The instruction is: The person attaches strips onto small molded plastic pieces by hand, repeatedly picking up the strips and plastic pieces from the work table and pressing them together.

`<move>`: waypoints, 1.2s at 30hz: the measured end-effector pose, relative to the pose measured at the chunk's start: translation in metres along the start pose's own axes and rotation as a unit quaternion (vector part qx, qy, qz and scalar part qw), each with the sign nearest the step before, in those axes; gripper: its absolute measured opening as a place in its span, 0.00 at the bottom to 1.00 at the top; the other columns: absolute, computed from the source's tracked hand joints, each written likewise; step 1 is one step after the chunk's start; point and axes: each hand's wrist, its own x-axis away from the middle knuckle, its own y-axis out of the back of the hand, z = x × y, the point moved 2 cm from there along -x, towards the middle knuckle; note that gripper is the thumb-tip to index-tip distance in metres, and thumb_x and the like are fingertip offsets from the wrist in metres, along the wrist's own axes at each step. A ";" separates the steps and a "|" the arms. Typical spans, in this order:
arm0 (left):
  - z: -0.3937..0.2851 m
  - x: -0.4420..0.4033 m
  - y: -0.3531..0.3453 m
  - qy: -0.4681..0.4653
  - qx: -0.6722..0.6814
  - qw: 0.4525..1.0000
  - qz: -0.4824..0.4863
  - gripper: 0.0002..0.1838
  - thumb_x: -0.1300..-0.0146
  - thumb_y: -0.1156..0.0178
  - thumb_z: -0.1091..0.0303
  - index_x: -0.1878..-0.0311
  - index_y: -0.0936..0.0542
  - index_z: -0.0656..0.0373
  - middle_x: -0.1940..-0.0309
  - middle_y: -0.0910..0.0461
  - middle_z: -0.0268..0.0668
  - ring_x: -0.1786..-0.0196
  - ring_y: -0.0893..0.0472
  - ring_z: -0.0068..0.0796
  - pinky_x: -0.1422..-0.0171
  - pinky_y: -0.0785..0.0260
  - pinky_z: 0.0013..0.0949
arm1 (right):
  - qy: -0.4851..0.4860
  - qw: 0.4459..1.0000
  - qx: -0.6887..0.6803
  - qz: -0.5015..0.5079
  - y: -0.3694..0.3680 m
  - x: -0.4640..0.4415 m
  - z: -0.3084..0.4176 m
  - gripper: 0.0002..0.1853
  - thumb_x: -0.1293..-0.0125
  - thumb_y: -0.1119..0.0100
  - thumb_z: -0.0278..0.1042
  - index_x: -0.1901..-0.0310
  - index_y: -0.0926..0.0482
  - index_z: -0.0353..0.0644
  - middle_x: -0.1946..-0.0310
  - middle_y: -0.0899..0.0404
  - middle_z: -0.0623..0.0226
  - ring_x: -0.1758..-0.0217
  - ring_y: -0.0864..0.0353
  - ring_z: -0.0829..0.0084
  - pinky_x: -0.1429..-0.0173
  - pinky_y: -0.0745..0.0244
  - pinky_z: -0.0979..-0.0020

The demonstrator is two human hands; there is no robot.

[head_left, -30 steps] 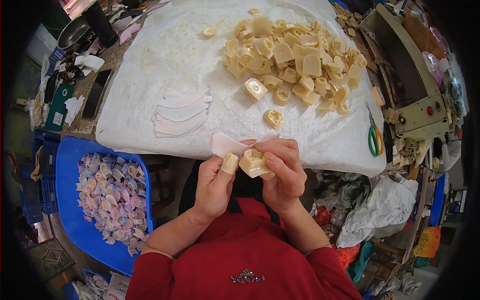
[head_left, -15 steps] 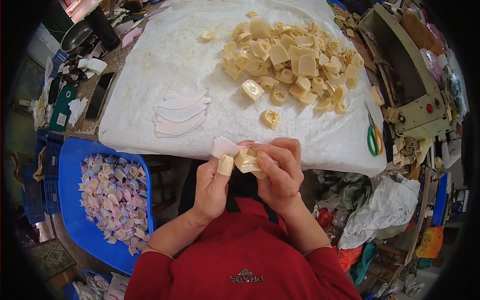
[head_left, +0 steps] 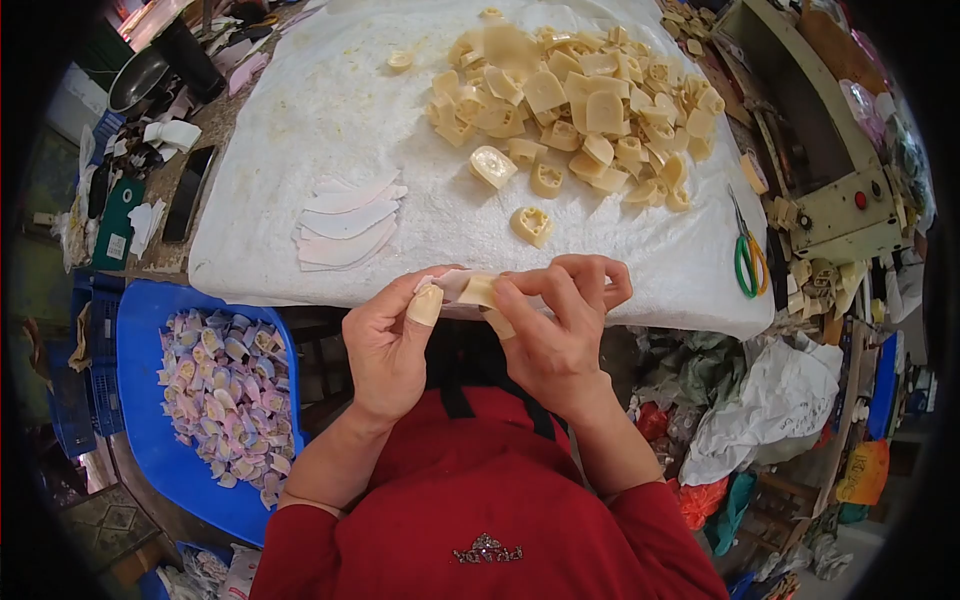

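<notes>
At the table's front edge, my right hand (head_left: pixel 560 345) pinches a beige plastic shoe heel (head_left: pixel 477 290) between thumb and fingers. My left hand (head_left: pixel 385 350), its thumb wrapped in a pale cover, grips a thin pale pink strip (head_left: pixel 450 284) that runs against the heel's left side. Part of the strip and heel is hidden by my fingers. Just beyond my hands lie a few loose heels, the closest one (head_left: pixel 531 227) with its hollow side showing. A fanned stack of pale strips (head_left: pixel 348 225) rests on the white cloth (head_left: pixel 270 180) to the left.
A large pile of beige heels (head_left: pixel 600 110) covers the table's far right. Green-and-orange-handled scissors (head_left: pixel 747 262) lie at the right edge. On the left below the table, a blue bin (head_left: pixel 140 400) holds many covered pieces (head_left: pixel 225 400). A machine (head_left: pixel 850 220) stands at right.
My hands have moved a little apart, my left hand shifting left. The heel has turned in my right hand, and the strip is now stretched between both hands. The camera view has shifted slightly.
</notes>
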 end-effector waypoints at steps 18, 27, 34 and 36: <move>0.018 0.003 0.002 0.125 0.065 0.990 -0.031 0.13 0.31 0.48 0.69 0.54 0.21 0.70 0.57 0.19 0.43 0.58 0.20 0.26 0.51 0.27 0.28 | 0.009 0.998 -0.012 0.056 -0.015 0.009 -0.001 0.13 0.54 0.39 0.28 0.64 0.24 0.49 0.72 0.33 0.76 0.61 0.30 0.72 0.46 0.50 0.52; 0.004 0.007 0.003 -0.038 -0.203 0.978 0.004 0.11 0.33 0.46 0.74 0.52 0.21 0.67 0.67 0.20 0.42 0.64 0.22 0.26 0.57 0.30 0.27 | -0.022 0.997 -0.043 0.053 -0.018 0.006 -0.001 0.12 0.56 0.39 0.28 0.65 0.24 0.48 0.73 0.33 0.74 0.64 0.31 0.71 0.51 0.49 0.55; -0.005 0.007 -0.006 -0.109 -0.245 0.962 0.046 0.12 0.34 0.46 0.73 0.50 0.23 0.67 0.63 0.22 0.47 0.62 0.21 0.34 0.56 0.29 0.28 | -0.023 0.998 -0.042 0.041 -0.014 0.008 -0.003 0.15 0.61 0.36 0.24 0.66 0.22 0.45 0.74 0.32 0.75 0.68 0.32 0.70 0.53 0.49 0.60; -0.004 0.010 -0.001 -0.088 -0.219 0.970 0.065 0.12 0.34 0.46 0.73 0.50 0.22 0.67 0.60 0.22 0.45 0.62 0.21 0.32 0.55 0.29 0.28 | -0.030 0.994 -0.089 0.052 -0.013 0.010 -0.006 0.15 0.58 0.35 0.24 0.65 0.23 0.45 0.74 0.32 0.73 0.68 0.32 0.70 0.53 0.48 0.61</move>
